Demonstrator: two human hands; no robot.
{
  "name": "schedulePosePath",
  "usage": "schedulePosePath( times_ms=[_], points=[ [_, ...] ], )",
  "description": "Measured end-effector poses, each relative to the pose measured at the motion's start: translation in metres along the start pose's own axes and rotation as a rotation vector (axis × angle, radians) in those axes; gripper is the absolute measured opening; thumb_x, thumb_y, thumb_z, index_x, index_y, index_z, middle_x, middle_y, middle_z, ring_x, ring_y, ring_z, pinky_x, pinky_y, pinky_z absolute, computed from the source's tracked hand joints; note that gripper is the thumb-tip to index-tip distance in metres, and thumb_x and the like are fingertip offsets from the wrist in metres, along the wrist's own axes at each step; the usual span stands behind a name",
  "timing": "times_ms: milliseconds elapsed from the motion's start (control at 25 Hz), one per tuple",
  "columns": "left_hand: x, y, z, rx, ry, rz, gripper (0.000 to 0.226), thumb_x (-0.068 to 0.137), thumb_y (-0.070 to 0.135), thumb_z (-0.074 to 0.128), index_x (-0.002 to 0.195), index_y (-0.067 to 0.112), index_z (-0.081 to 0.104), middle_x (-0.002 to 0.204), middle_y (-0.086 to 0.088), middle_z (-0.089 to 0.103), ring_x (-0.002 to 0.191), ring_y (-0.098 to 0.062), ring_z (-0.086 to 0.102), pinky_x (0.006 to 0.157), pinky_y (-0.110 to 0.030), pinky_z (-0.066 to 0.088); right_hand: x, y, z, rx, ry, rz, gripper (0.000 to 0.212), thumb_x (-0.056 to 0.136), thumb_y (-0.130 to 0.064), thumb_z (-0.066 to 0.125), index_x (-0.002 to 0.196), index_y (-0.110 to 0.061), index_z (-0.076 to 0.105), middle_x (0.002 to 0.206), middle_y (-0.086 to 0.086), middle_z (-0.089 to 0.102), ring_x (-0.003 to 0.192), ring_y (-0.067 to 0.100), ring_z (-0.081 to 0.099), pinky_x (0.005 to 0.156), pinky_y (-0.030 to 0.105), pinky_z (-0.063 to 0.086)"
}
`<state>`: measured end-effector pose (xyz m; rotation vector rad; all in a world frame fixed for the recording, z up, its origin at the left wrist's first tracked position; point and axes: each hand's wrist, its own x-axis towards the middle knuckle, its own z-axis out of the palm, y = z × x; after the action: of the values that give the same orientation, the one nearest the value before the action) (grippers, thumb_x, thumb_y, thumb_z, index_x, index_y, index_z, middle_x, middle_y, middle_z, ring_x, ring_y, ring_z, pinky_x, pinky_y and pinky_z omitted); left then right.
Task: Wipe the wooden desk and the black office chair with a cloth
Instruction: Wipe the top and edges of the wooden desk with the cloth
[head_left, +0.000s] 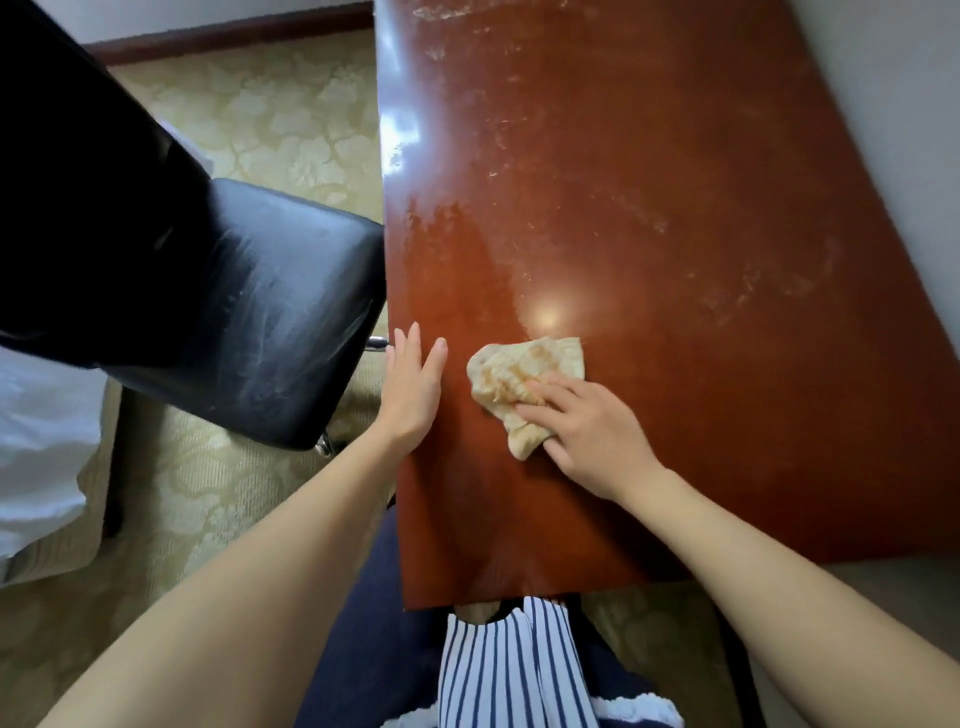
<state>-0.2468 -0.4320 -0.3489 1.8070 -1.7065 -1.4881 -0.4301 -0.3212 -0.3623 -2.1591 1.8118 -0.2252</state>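
Slippage looked the nearest risk: the right hand (587, 431) lay on the crumpled beige cloth (519, 382), its fingers bent over the bundle and the cloth's lower tail seemingly caught under the thumb. Most of the fabric bunched loose ahead of the fingertips, so a hard push could have rolled it up and left bare skin dragging on the varnish. The cloth sat on the near part of the wooden desk (675, 218), a little in from the left edge. The left hand (413, 389) rested flat on that edge, fingers straight and close together, holding nothing. With weight leaning on it, it might have slid off the glossy rim toward the black office chair (249, 312), which stood just beside the desk, its seat corner near the edge. Pale smears and scuffs showed across the far and right parts of the top, so a small bunched pad could easily have missed bands there. The chair's seat showed whitish streaks too, apparently not yet wiped, and a soiled cloth might merely have spread grime onto it.
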Motion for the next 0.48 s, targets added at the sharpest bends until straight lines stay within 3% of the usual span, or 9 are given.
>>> schedulePosePath(
  times_ms=[120, 240, 320, 400, 480],
  points=[
    [0.029, 0.009, -0.006, 0.201, -0.082, 0.086, 0.060, 0.102, 0.045, 0.029, 0.153, 0.024, 0.007, 0.161, 0.004, -0.008, 0.146, -0.013, -0.013, 0.117, -0.042, -0.007, 0.017, 0.013, -0.008, 0.032, 0.110, 0.316, 0.041, 0.081, -0.019, 0.047, 0.116, -0.024, 0.067, 0.126, 0.001, 0.061, 0.116, 0.025, 0.054, 0.090, 0.045, 0.050],
    [0.059, 0.017, -0.017, 0.317, -0.141, 0.229, 0.059, 0.101, 0.045, 0.032, 0.153, 0.027, 0.009, 0.161, 0.007, -0.008, 0.146, -0.011, -0.016, 0.115, -0.047, -0.010, 0.054, 0.011, -0.012, 0.063, 0.201, 0.624, 0.044, 0.092, -0.012, 0.047, 0.132, -0.029, 0.054, 0.145, -0.003, 0.045, 0.133, 0.020, 0.035, 0.109, 0.037, 0.030],
    [0.082, 0.021, -0.029, 0.268, -0.179, 0.312, 0.060, 0.101, 0.043, 0.035, 0.153, 0.026, 0.010, 0.161, 0.006, -0.009, 0.145, -0.011, -0.018, 0.116, -0.044, -0.009, 0.084, 0.000, -0.010, 0.075, 0.274, 0.823, 0.044, 0.096, -0.013, 0.043, 0.136, -0.030, 0.050, 0.148, -0.002, 0.040, 0.136, 0.018, 0.030, 0.111, 0.034, 0.025],
    [0.106, 0.027, -0.047, 0.181, -0.248, 0.375, 0.060, 0.102, 0.041, 0.035, 0.153, 0.024, 0.009, 0.160, 0.005, -0.011, 0.145, -0.011, -0.019, 0.115, -0.034, -0.008, 0.116, -0.013, -0.005, 0.094, 0.337, 1.004, 0.043, 0.097, -0.015, 0.041, 0.137, -0.029, 0.048, 0.150, 0.001, 0.037, 0.138, 0.020, 0.027, 0.112, 0.034, 0.023],
    [0.122, 0.032, -0.063, 0.116, -0.290, 0.411, 0.058, 0.103, 0.040, 0.031, 0.153, 0.025, 0.006, 0.160, 0.005, -0.014, 0.145, -0.010, -0.019, 0.114, -0.028, -0.008, 0.143, -0.022, -0.003, 0.105, 0.346, 1.098, 0.043, 0.098, -0.018, 0.039, 0.139, -0.030, 0.045, 0.153, 0.003, 0.032, 0.141, 0.022, 0.022, 0.113, 0.035, 0.021]
  ],
)
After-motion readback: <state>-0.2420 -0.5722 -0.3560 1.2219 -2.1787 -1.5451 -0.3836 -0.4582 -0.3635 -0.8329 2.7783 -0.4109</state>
